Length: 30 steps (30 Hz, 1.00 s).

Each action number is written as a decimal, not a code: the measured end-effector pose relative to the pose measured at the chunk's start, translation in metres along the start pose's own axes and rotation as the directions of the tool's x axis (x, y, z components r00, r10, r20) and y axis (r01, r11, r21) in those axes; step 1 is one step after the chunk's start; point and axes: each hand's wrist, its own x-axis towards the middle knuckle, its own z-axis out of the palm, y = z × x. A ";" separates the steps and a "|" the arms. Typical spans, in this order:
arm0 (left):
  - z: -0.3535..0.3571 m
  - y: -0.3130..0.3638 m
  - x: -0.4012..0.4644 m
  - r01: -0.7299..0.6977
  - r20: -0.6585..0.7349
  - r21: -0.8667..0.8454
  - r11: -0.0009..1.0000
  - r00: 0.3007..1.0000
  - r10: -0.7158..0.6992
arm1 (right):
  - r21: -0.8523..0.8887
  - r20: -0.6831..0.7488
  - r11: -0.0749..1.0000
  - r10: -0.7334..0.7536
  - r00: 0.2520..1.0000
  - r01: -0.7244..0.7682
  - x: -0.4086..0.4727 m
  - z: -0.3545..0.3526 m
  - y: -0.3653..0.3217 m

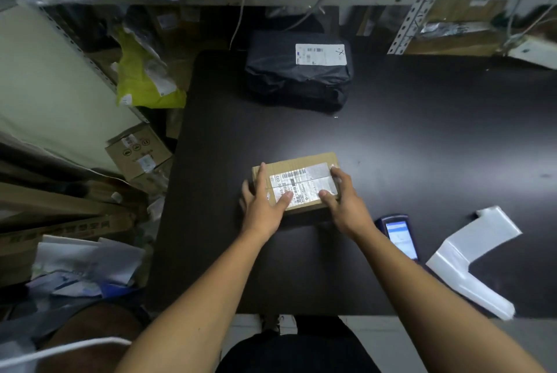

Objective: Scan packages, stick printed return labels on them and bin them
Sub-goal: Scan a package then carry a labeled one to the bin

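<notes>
**Both hands on a cardboard parcel at the packing bench**

Nearest us, two bare forearms reached out over the near edge of the dark bench (407, 137). Our left hand (260, 206) lay on the left end of a small cardboard box (301, 166), its fingers straight and spread, the thumb on the printed label (304, 184) that covered most of the box's top. Our right hand (346, 206) held the right end, fingers lightly curled over the edge and the thumb pressed on the label's near corner. The box sat flat toward the middle of the bench, nearer the left edge than the right. Just beside our right forearm, near the front edge, lay a handheld scanner (402, 238) with its screen lit. A white plastic piece (470, 261) rested at the near right corner. A black mailer bag (298, 77) bearing a white shipping label (321, 54) sat at the far edge. Off the left edge we saw a yellow-green bag (141, 83) and a carton (137, 151) among other clutter.
</notes>
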 end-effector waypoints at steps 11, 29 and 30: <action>-0.037 -0.025 -0.024 -0.212 0.213 0.006 0.977 0.955 0.206 | 0.047 0.026 0.997 -0.062 0.998 0.061 -0.059 -0.005 0.028; 0.037 0.002 -0.073 -0.326 0.001 0.348 0.879 0.938 0.348 | -0.343 -0.191 0.902 0.205 0.960 -0.261 -0.112 -0.081 0.096; 0.040 0.003 -0.075 -0.324 -0.007 0.357 0.876 0.937 0.349 | -0.342 -0.170 0.900 0.223 0.960 -0.269 -0.112 -0.081 0.097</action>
